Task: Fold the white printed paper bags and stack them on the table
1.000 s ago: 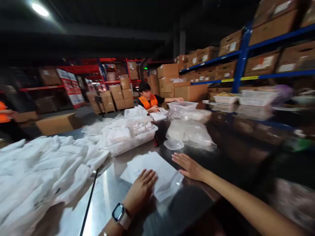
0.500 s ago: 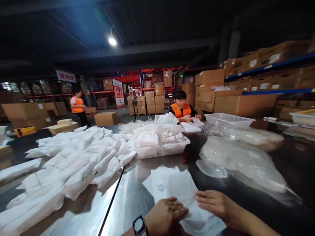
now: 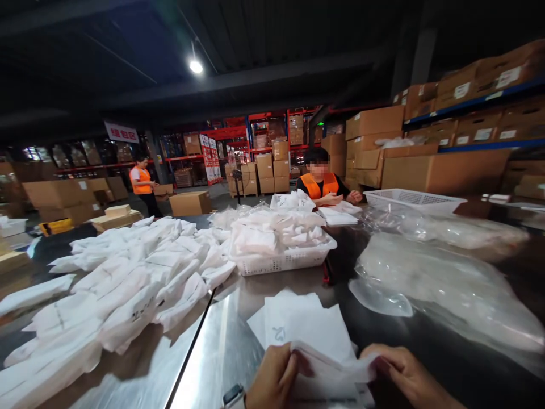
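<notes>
A thin white bag [image 3: 332, 372] is stretched between my two hands at the near side of the table. Its left edge is pinched by my left hand [image 3: 272, 375], which has a watch on the wrist. At the right edge, the fingers of my right hand [image 3: 398, 369] are closed on it. Just beyond lies a small fanned stack of flat white bags [image 3: 304, 318] with a bluish printed mark. Part of the stack is hidden behind the held bag.
A heap of filled white bags [image 3: 140, 272] covers the left table. Ahead stands a white basket [image 3: 283, 261] piled with similar packets. Clear plastic bags [image 3: 438, 278] lie at the right, before another white basket [image 3: 413, 201]. A person in an orange vest [image 3: 320, 186] sits opposite.
My hands, which were lying on the top bag, now grip its edges and hold it raised and spread towards me. The view has shifted slightly left.
</notes>
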### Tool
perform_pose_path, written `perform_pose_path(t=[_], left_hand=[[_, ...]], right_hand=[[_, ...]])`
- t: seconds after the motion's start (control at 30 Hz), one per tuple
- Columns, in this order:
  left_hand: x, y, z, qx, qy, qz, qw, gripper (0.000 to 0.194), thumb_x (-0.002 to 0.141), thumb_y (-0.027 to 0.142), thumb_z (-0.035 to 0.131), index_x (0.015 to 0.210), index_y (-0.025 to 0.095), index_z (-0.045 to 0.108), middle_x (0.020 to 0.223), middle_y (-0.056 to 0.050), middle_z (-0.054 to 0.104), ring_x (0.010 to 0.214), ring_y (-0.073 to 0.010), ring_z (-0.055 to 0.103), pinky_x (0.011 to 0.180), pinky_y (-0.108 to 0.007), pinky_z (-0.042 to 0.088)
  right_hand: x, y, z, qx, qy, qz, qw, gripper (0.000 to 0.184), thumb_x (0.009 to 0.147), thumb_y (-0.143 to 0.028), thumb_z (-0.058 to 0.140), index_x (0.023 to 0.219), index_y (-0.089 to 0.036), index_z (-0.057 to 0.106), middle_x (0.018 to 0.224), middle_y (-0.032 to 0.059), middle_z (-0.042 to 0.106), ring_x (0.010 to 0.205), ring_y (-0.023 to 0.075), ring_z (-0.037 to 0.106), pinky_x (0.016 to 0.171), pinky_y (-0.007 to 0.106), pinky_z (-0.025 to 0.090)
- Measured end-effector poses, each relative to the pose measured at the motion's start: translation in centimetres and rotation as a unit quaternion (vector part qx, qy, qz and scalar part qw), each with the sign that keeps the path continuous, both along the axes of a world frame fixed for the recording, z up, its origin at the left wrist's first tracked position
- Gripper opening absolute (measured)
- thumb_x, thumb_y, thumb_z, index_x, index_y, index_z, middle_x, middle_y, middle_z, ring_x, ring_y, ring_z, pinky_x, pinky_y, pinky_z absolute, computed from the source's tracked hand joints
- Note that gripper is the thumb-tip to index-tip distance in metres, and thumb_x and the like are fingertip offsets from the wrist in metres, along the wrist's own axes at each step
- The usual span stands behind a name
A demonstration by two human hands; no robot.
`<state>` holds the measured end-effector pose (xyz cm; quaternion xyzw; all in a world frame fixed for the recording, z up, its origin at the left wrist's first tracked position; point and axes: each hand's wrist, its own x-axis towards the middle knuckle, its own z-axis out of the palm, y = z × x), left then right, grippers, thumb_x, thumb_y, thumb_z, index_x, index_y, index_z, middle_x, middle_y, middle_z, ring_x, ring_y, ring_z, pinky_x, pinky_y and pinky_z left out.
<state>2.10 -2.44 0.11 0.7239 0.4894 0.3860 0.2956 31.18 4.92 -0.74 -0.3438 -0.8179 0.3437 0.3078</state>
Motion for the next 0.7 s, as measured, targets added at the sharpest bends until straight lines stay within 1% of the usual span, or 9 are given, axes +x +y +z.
perform_pose_path(t=[0.07,0.17,0.23,0.3,0.37,0.43,0.5,0.57,0.7], left_hand=[[0.1,0.1,-0.2,-0.023,-0.027,0.023,0.999,0.079,0.09,0.074,0.011,0.082,0.021,0.069,0.085,-0.01,0.07,0.087,-0.0236,0.062,0.086,-0.033,0.049],[-0.1,0.3,-0.5,-0.043,-0.043,0.08,0.995,0.078,0.088,0.078,0.012,0.082,0.019,0.064,0.089,-0.011,0.067,0.091,-0.0252,0.059,0.092,-0.039,0.046],[-0.2,0.4,-1.0,-0.048,-0.051,0.095,0.993,0.076,0.087,0.079,0.015,0.084,0.019,0.063,0.093,-0.012,0.066,0.094,-0.0252,0.057,0.094,-0.04,0.044],[-0.2,0.5,-1.3,-0.049,-0.065,0.106,0.991,0.073,0.086,0.08,0.019,0.083,0.02,0.061,0.093,-0.011,0.065,0.093,-0.0244,0.057,0.093,-0.038,0.044],[-0.1,0.7,-1.3,-0.047,-0.089,0.127,0.987,0.072,0.084,0.082,0.023,0.078,0.02,0.059,0.087,-0.009,0.065,0.088,-0.0237,0.056,0.088,-0.037,0.045],[0.0,1.0,-1.0,-0.047,-0.124,0.138,0.981,0.071,0.082,0.084,0.025,0.07,0.02,0.055,0.076,-0.006,0.062,0.078,-0.0217,0.054,0.079,-0.034,0.045],[0.3,1.3,-0.6,-0.05,-0.163,0.133,0.976,0.069,0.081,0.084,0.028,0.064,0.02,0.049,0.066,-0.003,0.057,0.068,-0.0186,0.051,0.069,-0.031,0.042],[0.5,1.8,-0.3,-0.057,-0.188,0.135,0.971,0.068,0.08,0.085,0.031,0.061,0.021,0.045,0.059,-0.001,0.052,0.061,-0.0161,0.047,0.062,-0.028,0.039],[0.8,2.8,-0.8,-0.067,-0.191,0.159,0.966,0.071,0.072,0.091,0.033,0.059,0.022,0.043,0.051,0.001,0.045,0.052,-0.0135,0.041,0.054,-0.026,0.033]], right_hand=[[0.0,-0.1,-0.1,0.019,0.036,0.01,0.999,0.064,0.086,-0.074,0.037,0.089,-0.02,0.072,0.086,0.0094,0.069,0.081,0.0244,0.065,0.074,0.035,0.052],[-0.3,-0.3,0.0,0.071,0.083,0.024,0.994,0.066,0.076,-0.079,0.05,0.104,-0.023,0.071,0.098,0.011,0.068,0.092,0.0265,0.064,0.081,0.037,0.053],[-1.0,-0.5,0.0,0.114,0.09,0.018,0.989,0.059,0.075,-0.076,0.057,0.099,-0.025,0.073,0.095,0.0103,0.069,0.091,0.0257,0.065,0.081,0.035,0.054],[-2.1,-0.7,-0.2,0.134,0.099,-0.01,0.986,0.048,0.082,-0.068,0.054,0.084,-0.025,0.074,0.086,0.0091,0.069,0.085,0.0238,0.065,0.077,0.033,0.054],[-3.4,-1.0,-0.7,0.122,0.117,-0.073,0.983,0.053,0.086,-0.067,0.047,0.069,-0.023,0.071,0.075,0.0084,0.067,0.074,0.0223,0.064,0.069,0.03,0.054],[-4.6,-1.1,-1.4,0.069,0.129,-0.156,0.977,0.06,0.085,-0.07,0.043,0.062,-0.02,0.067,0.066,0.0073,0.064,0.063,0.0203,0.061,0.059,0.028,0.051],[-5.5,-1.1,-2.0,0.007,0.131,-0.223,0.966,0.063,0.082,-0.074,0.042,0.059,-0.019,0.063,0.059,0.0047,0.059,0.056,0.018,0.055,0.051,0.026,0.046],[-6.0,-1.0,-2.2,-0.025,0.125,-0.258,0.958,0.065,0.079,-0.078,0.041,0.056,-0.019,0.057,0.053,0.002,0.053,0.053,0.0162,0.05,0.047,0.024,0.042],[-6.0,-0.9,-1.4,-0.019,0.088,-0.293,0.952,0.068,0.072,-0.084,0.037,0.051,-0.02,0.047,0.048,0.0,0.044,0.052,0.0149,0.042,0.047,0.025,0.036]])
